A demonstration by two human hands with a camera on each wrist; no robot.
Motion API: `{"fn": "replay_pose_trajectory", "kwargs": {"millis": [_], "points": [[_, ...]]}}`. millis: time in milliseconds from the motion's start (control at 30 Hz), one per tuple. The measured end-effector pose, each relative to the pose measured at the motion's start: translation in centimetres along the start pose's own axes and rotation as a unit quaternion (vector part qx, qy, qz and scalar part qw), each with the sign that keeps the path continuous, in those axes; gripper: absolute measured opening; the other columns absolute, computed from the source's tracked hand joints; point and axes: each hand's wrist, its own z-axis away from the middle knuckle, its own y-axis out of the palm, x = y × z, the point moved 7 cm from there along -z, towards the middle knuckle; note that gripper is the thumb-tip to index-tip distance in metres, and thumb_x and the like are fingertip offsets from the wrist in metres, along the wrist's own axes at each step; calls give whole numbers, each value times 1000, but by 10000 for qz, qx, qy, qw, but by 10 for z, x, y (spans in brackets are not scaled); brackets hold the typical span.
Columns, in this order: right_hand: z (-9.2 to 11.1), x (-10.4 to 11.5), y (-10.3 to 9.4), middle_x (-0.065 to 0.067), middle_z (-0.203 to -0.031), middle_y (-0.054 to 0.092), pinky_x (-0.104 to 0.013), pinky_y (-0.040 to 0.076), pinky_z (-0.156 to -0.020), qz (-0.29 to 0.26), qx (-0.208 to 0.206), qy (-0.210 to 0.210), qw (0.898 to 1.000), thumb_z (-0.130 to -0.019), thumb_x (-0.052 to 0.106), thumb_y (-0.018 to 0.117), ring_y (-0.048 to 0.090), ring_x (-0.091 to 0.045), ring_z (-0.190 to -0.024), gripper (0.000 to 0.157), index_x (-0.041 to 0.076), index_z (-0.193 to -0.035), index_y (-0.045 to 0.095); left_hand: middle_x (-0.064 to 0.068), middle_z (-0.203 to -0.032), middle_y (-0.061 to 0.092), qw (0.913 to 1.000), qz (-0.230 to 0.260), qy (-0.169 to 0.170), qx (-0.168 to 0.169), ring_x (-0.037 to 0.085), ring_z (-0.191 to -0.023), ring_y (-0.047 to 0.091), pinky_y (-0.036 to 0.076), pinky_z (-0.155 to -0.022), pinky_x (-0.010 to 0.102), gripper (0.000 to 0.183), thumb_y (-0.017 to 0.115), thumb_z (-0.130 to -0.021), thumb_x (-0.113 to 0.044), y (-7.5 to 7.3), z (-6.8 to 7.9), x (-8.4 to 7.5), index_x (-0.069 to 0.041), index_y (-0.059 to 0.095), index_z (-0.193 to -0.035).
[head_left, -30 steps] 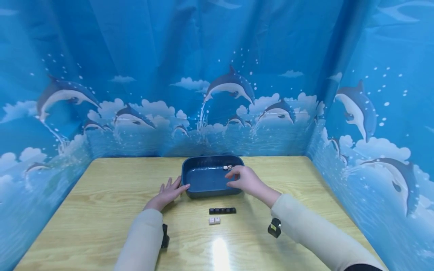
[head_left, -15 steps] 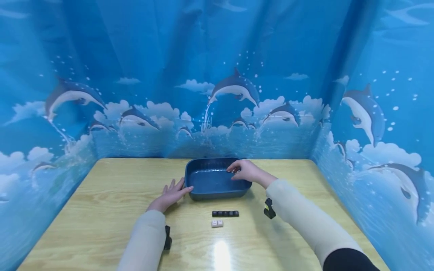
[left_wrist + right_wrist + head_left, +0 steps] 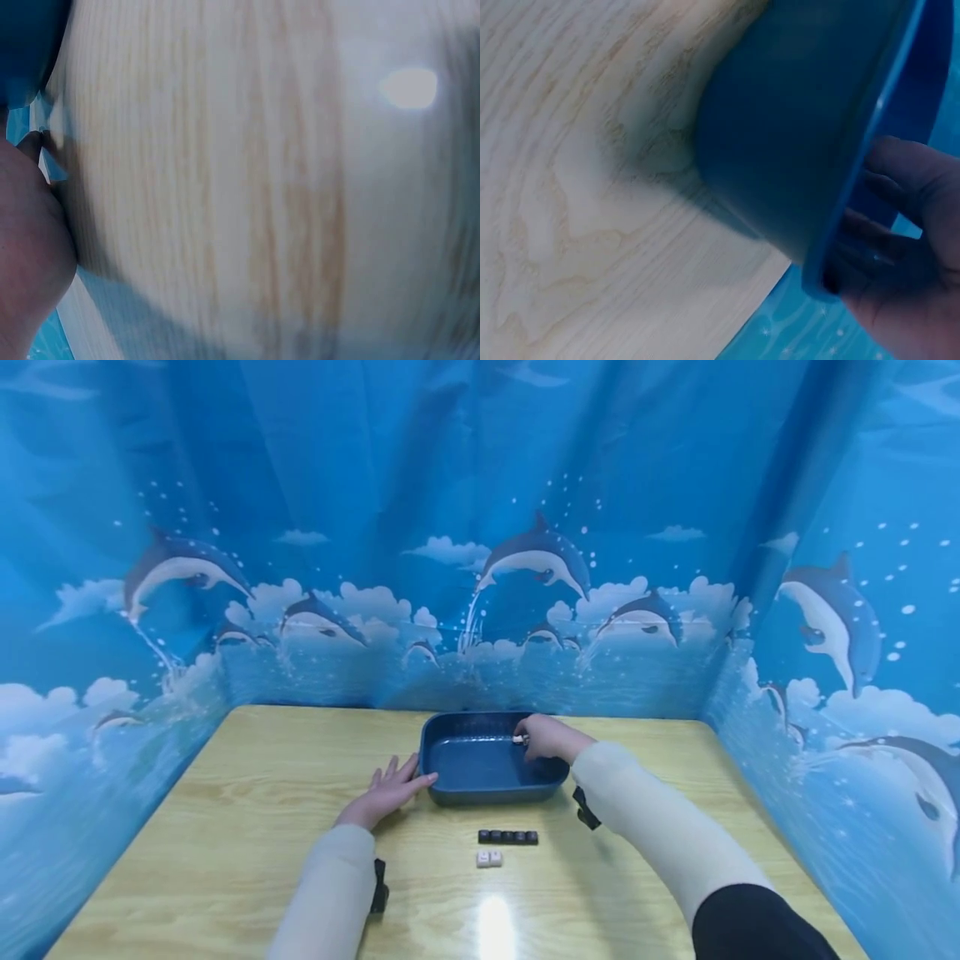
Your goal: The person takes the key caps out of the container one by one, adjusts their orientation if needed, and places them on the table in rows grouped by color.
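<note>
Right hand (image 3: 551,739): had shifted toward tray (image 3: 480,764) back wall; was at white key (image 3: 519,739), inside right end.
Right fingers: were curled by white key; couldn't tell if pinching.
Left hand (image 3: 386,797): fingers spread, thumb was on tray's left rim.
Black keys (image 3: 508,837): row was on table (image 3: 300,768), before tray.
White pair (image 3: 489,858): sat just nearer.

The blue tray (image 3: 476,766) looks like smooth, glossy plastic, and the table (image 3: 277,785) like shiny, grained wood.
</note>
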Motion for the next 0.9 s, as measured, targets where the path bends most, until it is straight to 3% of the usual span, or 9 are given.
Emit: {"fn": "replay_pose_trajectory", "kwargs": {"millis": [200, 400, 567, 900], "points": [[-11, 2, 7, -15, -128, 60, -37, 50, -90, 690, 12, 83, 9976, -79, 7, 78, 57, -27, -116, 57, 1, -132, 58, 13, -162, 8, 10000, 56, 0, 15, 34, -146, -13, -15, -113, 54, 87, 48, -94, -61, 0, -1, 1, -11, 13, -157], [-10, 7, 12, -14, -128, 60, -34, 50, -82, 583, 198, -148, 9980, -81, 2, 75, 56, -26, -115, 54, 3, -133, 58, 13, -162, 9, 9998, 208, 27, 47, 33, -146, -14, -16, -113, 53, 88, 49, -93, -61, -1, 1, 0, -11, 15, -157], [-12, 13, 18, -10, -125, 63, -30, 46, -71, 131, 291, -546, 9980, -81, -11, 67, 58, -24, -114, 49, 6, -126, 64, 12, -162, 10, 9997, 225, 16, 59, 33, -146, -14, -15, -113, 53, 87, 50, -94, -60, -1, 2, -2, -11, 15, -157], [-17, 46, 32, -4, -111, 66, -29, 50, -73, 88, 326, -1745, 9841, -83, -12, 63, 60, -16, -94, 42, 8, -119, 70, 13, -162, 10, 9998, 167, -84, 36, 33, -146, -14, -15, -113, 53, 83, 49, -95, -57, -1, 2, -1, -11, 16, -157]]}}
